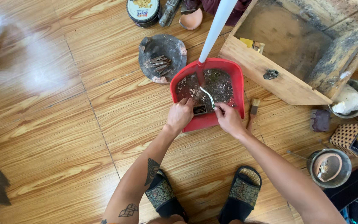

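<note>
Left hand (180, 115): I pinch a small dark block (199, 110) at the dustpan's (237, 79) front lip.
Right hand (228, 118): I grip a bent metal spoon (208, 95) over gritty soil.
Dustpan: red plastic, white handle.
Around: brush (253, 108), wooden box (270, 74), dark dish (162, 58).

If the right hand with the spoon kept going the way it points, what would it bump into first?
Probably the dark dirt heaped in the red plastic dustpan: the right hand aims its metal spoon up-left into it. Depth is unclear.

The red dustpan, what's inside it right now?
Inside the red dustpan lies dark gritty dirt, a small dark rectangular mould under the left hand, and a metal spoon in the right hand. The hands hide the pan's front lip.
</note>
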